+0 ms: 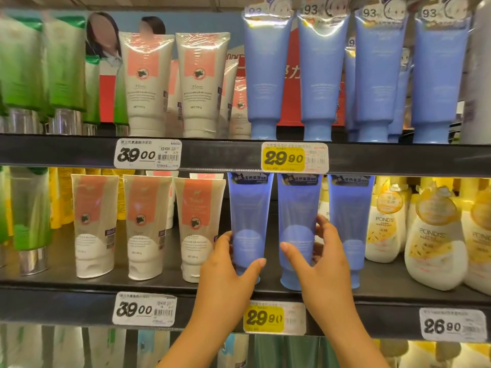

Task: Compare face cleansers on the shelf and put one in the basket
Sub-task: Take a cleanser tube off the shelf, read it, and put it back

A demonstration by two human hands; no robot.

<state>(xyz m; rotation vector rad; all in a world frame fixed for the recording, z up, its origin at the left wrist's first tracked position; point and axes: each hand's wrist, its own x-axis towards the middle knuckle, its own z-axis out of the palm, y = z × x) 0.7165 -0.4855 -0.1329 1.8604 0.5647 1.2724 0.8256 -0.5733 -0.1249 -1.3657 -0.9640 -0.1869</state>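
Black shelf (398, 296) in the middle row carries three blue cleanser tubes standing cap-down between cream-and-pink tubes (147, 224) and yellow Pond's bottles (435, 235); a yellow 29.90 tag (264, 318) sits on the shelf edge below; left hand (228, 272) curls round the leftmost blue tube (248, 208); right hand (321, 258) wraps the middle blue tube (299, 208), thumb in front, fingers behind; both tubes stand on the shelf.
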